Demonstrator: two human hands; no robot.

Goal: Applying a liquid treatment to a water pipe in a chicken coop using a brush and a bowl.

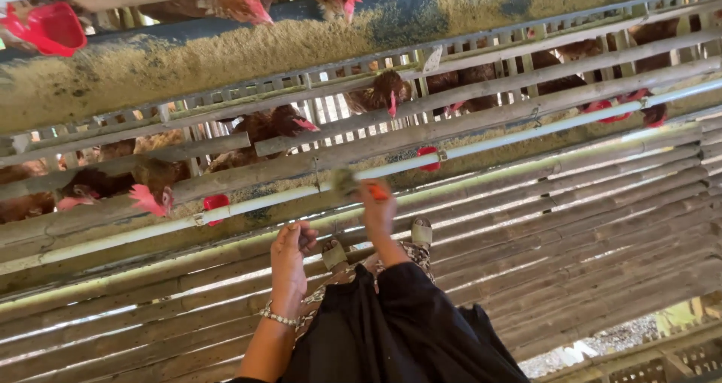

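Orange-handled brush [357, 185], blurred, sits on the white pipe [526, 131], gripped by the right hand [376, 210]. At eight o'clock, the left hand [289, 255] hangs loosely curled, holding nothing.

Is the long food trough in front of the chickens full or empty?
Full: the feed trough holds yellowish feed along its whole visible length, heaped near its rim.

left hand [292, 249]: fingers curled, arm extended | right hand [376, 206]: closed, reaching forward, arm extended
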